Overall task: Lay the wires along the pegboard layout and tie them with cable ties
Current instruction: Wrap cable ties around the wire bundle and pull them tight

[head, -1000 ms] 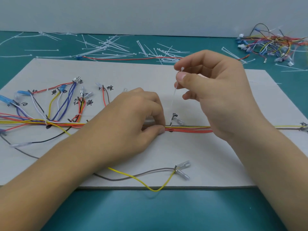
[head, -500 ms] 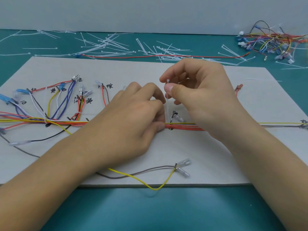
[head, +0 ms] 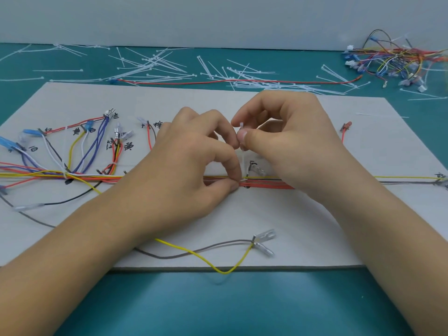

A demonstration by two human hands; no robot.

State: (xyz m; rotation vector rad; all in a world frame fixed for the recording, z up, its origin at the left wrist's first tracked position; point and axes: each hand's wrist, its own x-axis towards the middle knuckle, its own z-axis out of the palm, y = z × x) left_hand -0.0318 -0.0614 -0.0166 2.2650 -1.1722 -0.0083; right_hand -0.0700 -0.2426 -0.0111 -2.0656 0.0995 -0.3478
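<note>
Left hand [head: 194, 166] is pinching the wire bundle [head: 266, 185] that runs across the middle of the white board [head: 291, 226], and right hand [head: 293, 146] has the top of the cable tie [head: 242, 154] pinched, standing up off that bundle.

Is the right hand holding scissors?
No, the right hand pinches a thin white cable tie standing up from the wires.
</note>
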